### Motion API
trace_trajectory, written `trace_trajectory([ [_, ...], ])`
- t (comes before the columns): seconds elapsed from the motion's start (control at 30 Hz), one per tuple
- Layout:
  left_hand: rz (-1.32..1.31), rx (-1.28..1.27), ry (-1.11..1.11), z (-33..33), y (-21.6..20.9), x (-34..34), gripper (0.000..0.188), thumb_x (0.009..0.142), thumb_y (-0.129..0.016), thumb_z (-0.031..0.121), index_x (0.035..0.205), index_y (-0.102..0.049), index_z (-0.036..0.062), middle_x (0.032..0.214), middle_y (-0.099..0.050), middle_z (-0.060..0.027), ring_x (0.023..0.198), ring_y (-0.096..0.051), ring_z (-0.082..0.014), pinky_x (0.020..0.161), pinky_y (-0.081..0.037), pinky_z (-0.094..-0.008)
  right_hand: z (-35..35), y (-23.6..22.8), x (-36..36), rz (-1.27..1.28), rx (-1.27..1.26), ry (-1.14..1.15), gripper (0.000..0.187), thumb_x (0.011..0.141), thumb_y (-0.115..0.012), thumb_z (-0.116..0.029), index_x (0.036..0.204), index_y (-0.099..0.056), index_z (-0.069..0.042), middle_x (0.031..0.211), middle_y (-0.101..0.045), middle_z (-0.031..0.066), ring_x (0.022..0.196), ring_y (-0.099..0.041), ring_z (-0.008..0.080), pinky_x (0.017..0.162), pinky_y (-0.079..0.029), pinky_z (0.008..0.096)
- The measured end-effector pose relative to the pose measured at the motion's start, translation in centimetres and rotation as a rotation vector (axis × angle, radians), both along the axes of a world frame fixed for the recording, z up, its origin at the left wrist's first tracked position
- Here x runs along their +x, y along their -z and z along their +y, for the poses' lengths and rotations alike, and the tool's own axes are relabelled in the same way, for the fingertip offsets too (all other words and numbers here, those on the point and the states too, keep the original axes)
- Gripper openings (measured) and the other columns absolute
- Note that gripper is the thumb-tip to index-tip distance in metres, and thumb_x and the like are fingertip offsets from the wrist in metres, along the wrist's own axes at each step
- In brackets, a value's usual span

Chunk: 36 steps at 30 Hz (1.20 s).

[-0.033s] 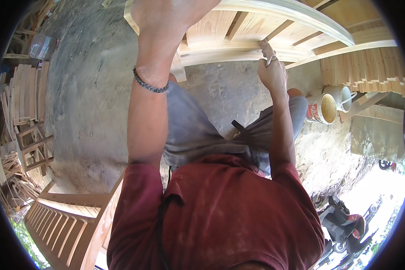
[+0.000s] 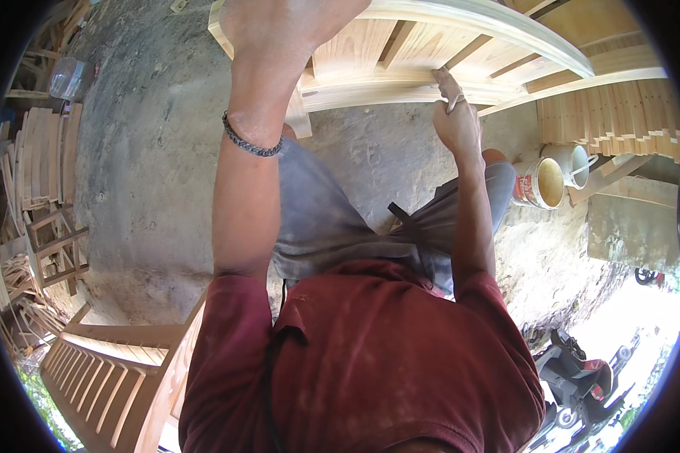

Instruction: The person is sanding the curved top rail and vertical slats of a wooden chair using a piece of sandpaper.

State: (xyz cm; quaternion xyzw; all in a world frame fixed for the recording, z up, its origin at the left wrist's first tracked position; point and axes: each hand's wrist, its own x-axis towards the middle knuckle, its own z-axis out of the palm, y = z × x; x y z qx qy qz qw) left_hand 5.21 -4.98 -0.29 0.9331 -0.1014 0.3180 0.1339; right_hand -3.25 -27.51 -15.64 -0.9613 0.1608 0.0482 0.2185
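A pale slatted wooden frame (image 2: 408,90) with long curved rails stands across the top of the view. My left hand (image 2: 279,23) is over its left end, cut off by the upper edge, and its fingers are hidden. At the lower rail, right of the middle, my right hand (image 2: 459,124) has its fingers bent together against the wood. A small pale curved thing (image 2: 455,103) shows at those fingers; I cannot make out whether it is a ring or something held.
Two buckets (image 2: 540,183) stand at the right below stacked wooden strips (image 2: 612,117). Wood offcuts (image 2: 49,155) and a small wooden frame (image 2: 59,248) lean at the left. A slatted wooden piece (image 2: 106,377) is at the lower left. A motorbike (image 2: 582,377) stands outside, lower right.
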Motion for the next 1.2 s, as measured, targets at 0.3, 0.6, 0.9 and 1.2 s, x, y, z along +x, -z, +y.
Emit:
trace_trajectory([
  [0.3,0.059,-0.015,-0.057,-0.2,-0.5,0.0,0.034,0.089,-0.063,0.037,0.081,-0.073,0.0054,0.077,-0.07,-0.0248,0.076,-0.07,-0.0428,0.072,-0.057,-0.053,-2.7,4.5,-0.1,-0.318,0.022,-0.178,0.046,0.093,-0.048,-0.017,0.137,-0.059,-0.024,0.133,-0.066,0.0123,0.099,-0.068,0.0455,0.091,-0.053,0.0537],
  [0.6,-0.016,0.008,-0.04,-0.2,-0.4,0.1,0.033,0.088,-0.064,0.037,0.079,-0.071,0.0067,0.072,-0.068,-0.024,0.071,-0.069,-0.0418,0.068,-0.056,-0.053,-3.2,1.6,-1.1,-0.081,0.168,-0.028,0.046,0.093,-0.05,-0.018,0.137,-0.062,-0.017,0.11,-0.07,0.0298,0.103,-0.068,0.0467,0.095,-0.052,0.0491],
  [0.9,-0.053,0.026,-0.072,0.0,0.0,-0.2,0.03,0.087,-0.066,0.037,0.078,-0.07,0.0086,0.073,-0.068,-0.0232,0.071,-0.069,-0.0424,0.066,-0.056,-0.0525,-1.4,1.4,-1.6,-0.712,0.48,0.063,0.048,0.094,-0.052,0.0,0.142,-0.057,-0.002,0.141,-0.06,0.021,0.131,-0.059,0.0312,0.107,-0.046,0.0364],
  [1.2,0.06,0.02,-0.094,-0.2,-0.6,-0.5,0.031,0.088,-0.064,0.038,0.081,-0.072,0.0094,0.073,-0.069,-0.023,0.072,-0.07,-0.042,0.068,-0.057,-0.0519,-0.1,3.1,0.0,-0.973,0.191,-0.122,0.048,0.093,-0.053,-0.001,0.14,-0.056,0.003,0.116,-0.068,0.0278,0.101,-0.069,0.039,0.091,-0.056,0.042],
])
